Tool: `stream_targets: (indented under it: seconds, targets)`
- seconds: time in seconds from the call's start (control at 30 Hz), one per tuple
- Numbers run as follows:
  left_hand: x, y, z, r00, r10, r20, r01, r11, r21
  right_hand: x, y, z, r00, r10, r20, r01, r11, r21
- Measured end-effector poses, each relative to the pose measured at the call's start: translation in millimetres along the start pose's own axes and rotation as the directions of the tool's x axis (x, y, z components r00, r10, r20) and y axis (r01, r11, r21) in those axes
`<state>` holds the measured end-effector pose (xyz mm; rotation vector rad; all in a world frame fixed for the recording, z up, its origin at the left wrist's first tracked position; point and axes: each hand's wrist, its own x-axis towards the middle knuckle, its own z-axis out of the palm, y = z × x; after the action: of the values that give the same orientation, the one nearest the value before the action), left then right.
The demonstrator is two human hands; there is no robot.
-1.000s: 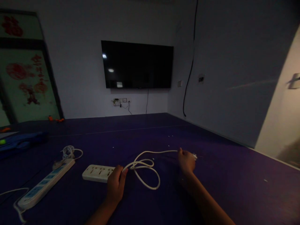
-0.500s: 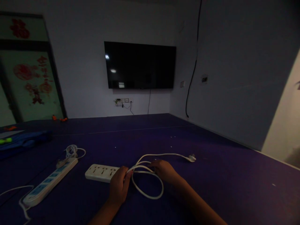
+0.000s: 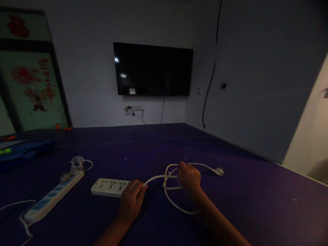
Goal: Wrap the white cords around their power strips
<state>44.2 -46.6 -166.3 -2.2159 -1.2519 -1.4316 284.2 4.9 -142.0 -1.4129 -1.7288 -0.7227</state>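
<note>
A white power strip (image 3: 110,187) with several sockets lies on the purple surface, its right end covered by my left hand (image 3: 132,198). The fingers of that hand are closed around the strip's end, where the cord comes out. My right hand (image 3: 189,177) grips the white cord (image 3: 156,178) in a fist, a short way to the right. Loose loops of the cord hang and lie around and below this hand. Beyond it, the cord runs to a white plug (image 3: 219,171) lying on the surface.
A second power strip (image 3: 55,197) with blue sockets lies at left, its coiled white cable (image 3: 77,163) behind it. Dark blue cloth (image 3: 28,150) is at far left. A television (image 3: 153,70) hangs on the back wall; a black cable (image 3: 210,85) runs down the right wall.
My right hand has moved right and slightly up, closing on the cord and drawing its loops away from the strip. The plug has shifted right. My left hand stays at the strip's end.
</note>
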Motion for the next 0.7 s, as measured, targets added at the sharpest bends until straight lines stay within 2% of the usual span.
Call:
stream_targets:
  seconds: [0.1, 0.23, 0.37, 0.43, 0.57, 0.7]
  targets:
    - [0, 4, 3.8, 0.994, 0.027, 0.108, -0.031, 0.999, 0.034, 4, 7, -5, 0.986, -0.045, -0.162, 0.034, 0.997, -0.067]
    - [-1, 6, 12.7, 0.975, 0.035, 0.219, -0.057, 0.994, 0.092, 7, 12, -5, 0.971, -0.077, -0.225, 0.065, 0.996, -0.06]
    - [0, 5, 16.9, 0.96, -0.027, 0.28, -0.022, 0.985, 0.171, 6, 5, -2, 0.989, -0.09, -0.119, 0.095, 0.995, 0.032]
    - [1, 6, 16.6, 0.961, -0.053, 0.272, 0.005, 0.985, 0.173, 3, -3, -2, 0.995, -0.094, -0.044, 0.098, 0.99, 0.099]
    - [-3, 14, 15.5, 0.981, -0.001, 0.196, -0.019, 0.995, 0.098, -4, -27, -5, 0.989, -0.149, 0.012, 0.141, 0.957, 0.252]
    - [-12, 24, 15.6, 0.983, 0.033, 0.179, -0.021, 0.997, -0.068, -13, -51, -9, 0.965, -0.262, 0.013, 0.243, 0.911, 0.334]
